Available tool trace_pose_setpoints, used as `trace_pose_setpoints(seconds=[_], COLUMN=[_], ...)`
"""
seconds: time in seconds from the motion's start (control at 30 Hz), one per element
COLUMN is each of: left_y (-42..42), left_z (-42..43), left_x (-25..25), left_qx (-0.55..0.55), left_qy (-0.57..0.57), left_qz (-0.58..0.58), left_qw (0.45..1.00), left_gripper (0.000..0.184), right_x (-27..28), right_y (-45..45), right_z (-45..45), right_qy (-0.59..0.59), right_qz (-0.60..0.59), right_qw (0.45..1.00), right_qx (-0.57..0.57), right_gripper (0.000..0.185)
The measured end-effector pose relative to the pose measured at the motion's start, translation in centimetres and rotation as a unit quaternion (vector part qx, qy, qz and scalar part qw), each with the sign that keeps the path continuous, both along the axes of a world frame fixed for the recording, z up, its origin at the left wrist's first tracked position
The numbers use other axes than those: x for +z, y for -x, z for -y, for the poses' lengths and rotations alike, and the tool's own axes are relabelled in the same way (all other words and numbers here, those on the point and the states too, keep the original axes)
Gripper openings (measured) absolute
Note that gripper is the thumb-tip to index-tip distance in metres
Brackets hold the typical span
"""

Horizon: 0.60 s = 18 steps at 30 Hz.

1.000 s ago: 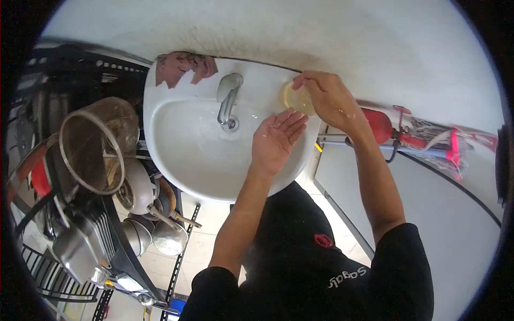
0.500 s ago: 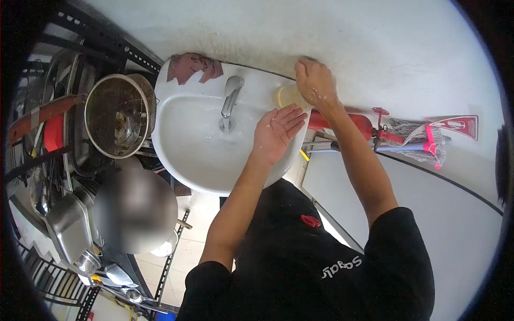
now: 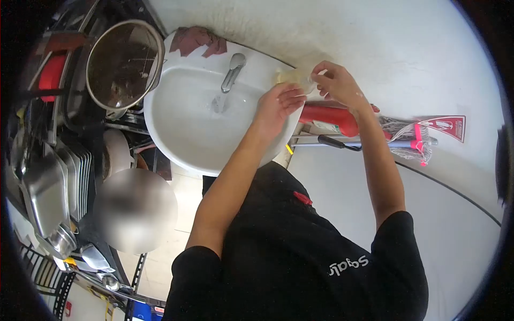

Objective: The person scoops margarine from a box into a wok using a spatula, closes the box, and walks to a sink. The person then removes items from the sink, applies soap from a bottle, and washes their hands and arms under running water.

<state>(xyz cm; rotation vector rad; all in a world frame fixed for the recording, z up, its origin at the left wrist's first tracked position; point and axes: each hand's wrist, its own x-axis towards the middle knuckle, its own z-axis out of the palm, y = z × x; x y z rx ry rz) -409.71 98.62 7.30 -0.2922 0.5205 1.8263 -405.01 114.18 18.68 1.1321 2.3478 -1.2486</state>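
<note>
My left hand [image 3: 277, 107] is over the right side of the white washbasin [image 3: 182, 147], palm up, with fingers slightly bent and nothing visible in it. My right hand [image 3: 341, 88] is just to its right, the fingers loosely curled and apart. White flecks like foam show on the right wrist. Behind both hands, on the basin's back right corner, stands a translucent container with yellowish contents [image 3: 289, 74], partly hidden by the fingers. From the chrome tap [image 3: 233, 72], water runs into the basin.
A large round strainer [image 3: 126, 64] and steel trays [image 3: 45, 179] crowd the rack on the left. Right of the basin are a red fire extinguisher [image 3: 326, 117] and a mop [image 3: 409, 144] by the wall. Torn maroon material [image 3: 198, 41] lies on the basin's back left corner.
My right hand has come off the top of the container and moved down beside my left hand. My left fingers have bent a little. The view has shifted, so the basin sits higher.
</note>
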Motion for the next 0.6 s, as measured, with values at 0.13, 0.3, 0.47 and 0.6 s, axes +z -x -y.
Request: trace_pose_setpoints(seconds=[0.13, 0.3, 0.47, 0.6], left_y=[-0.6, -1.4, -1.8, -2.4], left_z=[-1.2, -2.9, -3.5, -4.8], left_x=[1.1, 0.5, 0.5, 0.8], left_qx=[-0.02, 0.011, 0.044, 0.076], left_qy=[-0.031, -0.038, -0.037, 0.012], left_qz=[0.049, 0.069, 0.044, 0.018], left_qw=[0.998, 0.997, 0.997, 0.997], left_gripper=[0.034, 0.029, 0.037, 0.044], right_x=[-1.2, -1.1, -0.7, -0.4], right_y=[0.3, 0.4, 0.7, 1.3], right_z=[-0.4, -0.9, -0.1, 0.4], right_qy=[-0.061, -0.136, -0.201, -0.256], right_qz=[-0.022, -0.018, -0.003, 0.006], right_qw=[0.998, 0.986, 0.963, 0.94], right_qx=[0.023, 0.097, 0.18, 0.224], right_gripper=[0.018, 0.024, 0.026, 0.027])
